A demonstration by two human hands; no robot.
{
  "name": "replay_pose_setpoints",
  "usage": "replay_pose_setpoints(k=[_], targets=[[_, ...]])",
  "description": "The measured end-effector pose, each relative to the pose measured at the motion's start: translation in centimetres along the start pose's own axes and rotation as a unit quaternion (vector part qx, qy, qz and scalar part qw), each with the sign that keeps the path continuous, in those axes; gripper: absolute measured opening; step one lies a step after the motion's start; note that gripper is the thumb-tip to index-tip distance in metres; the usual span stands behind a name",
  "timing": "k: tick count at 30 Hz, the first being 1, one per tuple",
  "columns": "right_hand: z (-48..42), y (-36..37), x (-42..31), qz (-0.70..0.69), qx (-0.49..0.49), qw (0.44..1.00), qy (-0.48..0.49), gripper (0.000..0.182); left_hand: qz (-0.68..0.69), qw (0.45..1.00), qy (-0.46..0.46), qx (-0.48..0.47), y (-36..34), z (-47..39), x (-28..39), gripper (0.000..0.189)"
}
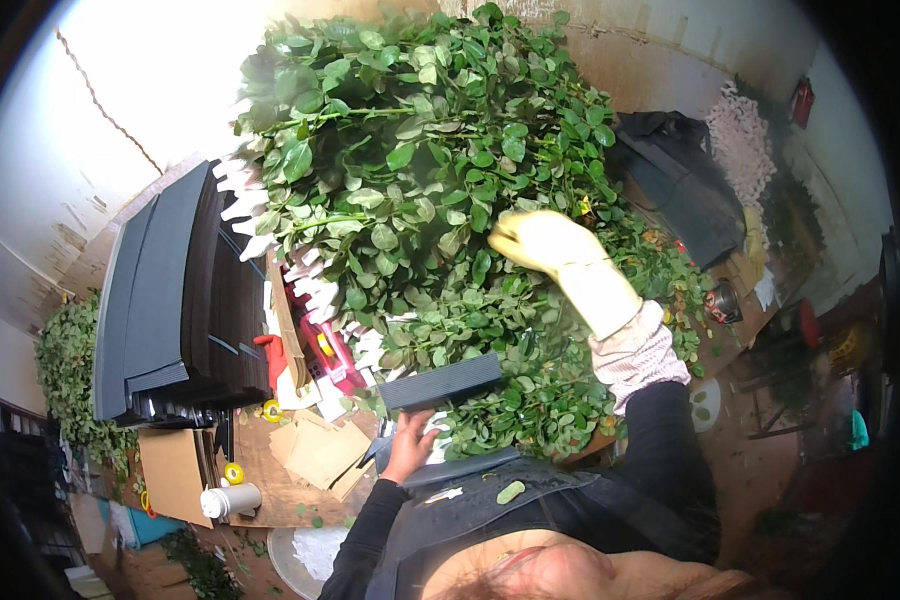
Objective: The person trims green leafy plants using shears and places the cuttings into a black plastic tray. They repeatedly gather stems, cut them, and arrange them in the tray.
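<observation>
My left hand [411, 444] is bare, its fingers at the lower edge of a dark grey corrugated cardboard piece [441, 381]. That piece is tilted up over leafy stems and white-wrapped flower heads close to my apron [487, 495]. A long yellow rubber glove covers my right hand [544, 240], which is over a large heap of cut, rose-like stems [420, 172]. Its fingers are bent, and whether they grip a stem is hidden. White sleeves [249, 225] cover the flower ends along the heap's left side.
Left of the heap stands a tall stack of dark cardboard [169, 277]. Brown cardboard pieces [322, 454], yellow tape rolls [271, 410], a red glove [270, 356] and a white cylindrical container [230, 500] lie on the wooden table [270, 510]. A tin [722, 301] stands at right.
</observation>
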State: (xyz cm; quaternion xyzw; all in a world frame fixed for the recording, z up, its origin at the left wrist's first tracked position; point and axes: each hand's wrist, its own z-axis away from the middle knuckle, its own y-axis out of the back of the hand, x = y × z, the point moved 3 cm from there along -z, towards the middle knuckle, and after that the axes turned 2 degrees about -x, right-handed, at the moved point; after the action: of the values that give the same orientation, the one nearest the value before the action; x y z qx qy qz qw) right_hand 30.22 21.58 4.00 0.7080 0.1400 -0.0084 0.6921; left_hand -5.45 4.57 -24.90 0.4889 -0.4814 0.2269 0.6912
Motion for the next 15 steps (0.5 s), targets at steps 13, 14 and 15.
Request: replay_pose_setpoints(k=[13, 14, 15], targets=[[-4.3, -3.5, -9.4, -0.107, 0.368, 0.916, 0.123, 0.016, 0.053, 0.998, 0.028, 0.009, -0.6, -0.1, -1.6, 0.047], [-3.2, -3.7, -9.5, -0.124, 0.295, 0.937, 0.139, 0.020, 0.016, 1.000, 0.004, 0.019, -0.6, -0.2, -1.5, 0.046], [-2.0, -3.9, -9.6, -0.143, 0.211, 0.956, 0.143, 0.024, 0.019, 1.000, 0.008, 0.015, -0.5, -0.1, -1.5, 0.045]])
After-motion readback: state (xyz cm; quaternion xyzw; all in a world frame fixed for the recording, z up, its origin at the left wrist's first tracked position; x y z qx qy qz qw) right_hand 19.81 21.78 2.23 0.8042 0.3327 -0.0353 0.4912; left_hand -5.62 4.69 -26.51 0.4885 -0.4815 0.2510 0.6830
